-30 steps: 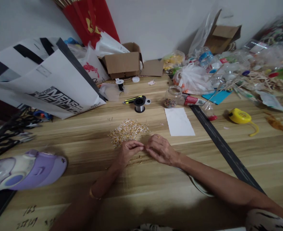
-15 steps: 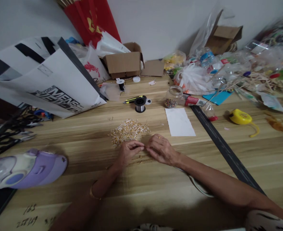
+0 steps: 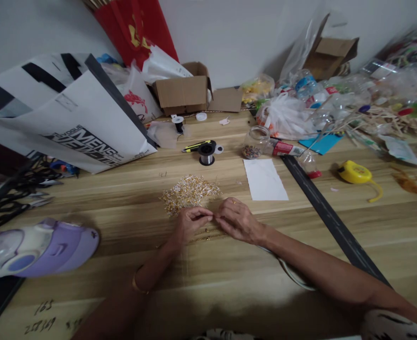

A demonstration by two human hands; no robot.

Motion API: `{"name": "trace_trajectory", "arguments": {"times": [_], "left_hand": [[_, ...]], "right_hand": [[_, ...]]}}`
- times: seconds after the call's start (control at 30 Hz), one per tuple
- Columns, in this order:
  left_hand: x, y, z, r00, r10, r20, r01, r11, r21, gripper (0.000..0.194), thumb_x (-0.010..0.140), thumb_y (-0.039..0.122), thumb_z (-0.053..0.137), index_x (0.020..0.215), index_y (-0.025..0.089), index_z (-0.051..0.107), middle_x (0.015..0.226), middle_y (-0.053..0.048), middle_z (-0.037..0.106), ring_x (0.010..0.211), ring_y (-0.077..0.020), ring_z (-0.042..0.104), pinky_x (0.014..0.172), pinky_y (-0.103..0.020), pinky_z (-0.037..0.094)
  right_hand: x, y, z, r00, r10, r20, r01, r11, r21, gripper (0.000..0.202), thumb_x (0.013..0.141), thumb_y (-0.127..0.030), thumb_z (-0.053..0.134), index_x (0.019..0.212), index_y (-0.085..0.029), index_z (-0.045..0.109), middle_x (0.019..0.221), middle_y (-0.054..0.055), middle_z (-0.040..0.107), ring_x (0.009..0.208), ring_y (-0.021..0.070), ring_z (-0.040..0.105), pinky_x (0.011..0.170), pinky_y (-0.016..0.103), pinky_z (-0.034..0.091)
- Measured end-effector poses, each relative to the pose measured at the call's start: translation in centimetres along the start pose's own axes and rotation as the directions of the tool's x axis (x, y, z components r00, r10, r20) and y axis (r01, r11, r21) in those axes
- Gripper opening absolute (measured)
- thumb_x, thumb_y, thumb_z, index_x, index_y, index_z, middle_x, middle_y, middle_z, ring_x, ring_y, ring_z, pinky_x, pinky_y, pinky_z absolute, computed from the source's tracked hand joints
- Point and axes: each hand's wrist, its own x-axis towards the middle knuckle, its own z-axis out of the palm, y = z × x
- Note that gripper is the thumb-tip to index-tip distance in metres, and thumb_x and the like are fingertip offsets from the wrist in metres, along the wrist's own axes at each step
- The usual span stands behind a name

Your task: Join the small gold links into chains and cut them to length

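Observation:
Over the wooden table, my left hand [image 3: 193, 223] and my right hand [image 3: 239, 220] meet fingertip to fingertip, both pinched. Whatever lies between the fingertips is too small to make out. Just beyond my left hand spreads a loose pile of small gold and clear pieces [image 3: 190, 191], perhaps beads. Two thin gold chains [image 3: 207, 238] lie on the wood beneath and between my hands, partly hidden by them. A faint thin thread or wire [image 3: 186, 264] hangs below my left hand.
Beyond the pile stand a spool of silvery wire [image 3: 206, 155] and a yellow-black cutter [image 3: 196, 146]. Right of them are a jar of beads [image 3: 256, 143], white paper [image 3: 265, 180] and a yellow tape measure [image 3: 353, 172]. Scissors [image 3: 17, 208] and a purple-white bottle [image 3: 48, 248] lie left.

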Motion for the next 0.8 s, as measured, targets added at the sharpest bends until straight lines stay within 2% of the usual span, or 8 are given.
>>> {"name": "trace_trajectory", "arguments": {"times": [0.5, 0.8], "left_hand": [[-0.09, 0.22, 0.04, 1.000, -0.005, 0.023, 0.004, 0.999, 0.038, 0.016, 0.062, 0.027, 0.075, 0.070, 0.013, 0.071, 0.070, -0.005, 0.073, 0.064, -0.0148, 0.066, 0.062, -0.023, 0.052], [-0.01, 0.01, 0.01, 0.999, -0.013, 0.032, 0.014, 1.000, -0.019, 0.016, 0.061, 0.025, 0.076, 0.070, 0.013, 0.071, 0.071, -0.006, 0.073, 0.064, -0.0148, 0.066, 0.063, -0.023, 0.052]], "right_hand": [[0.07, 0.01, 0.08, 1.000, 0.001, 0.003, -0.001, 1.000, -0.028, 0.011, 0.089, -0.016, 0.047, 0.080, -0.017, 0.053, 0.073, 0.006, 0.059, 0.071, 0.0169, 0.050, 0.071, 0.032, 0.044], [0.09, 0.10, 0.10, 1.000, 0.006, -0.007, -0.006, 0.999, -0.034, 0.012, 0.090, -0.017, 0.046, 0.080, -0.017, 0.053, 0.072, 0.005, 0.058, 0.071, 0.0168, 0.050, 0.070, 0.032, 0.043]]}}
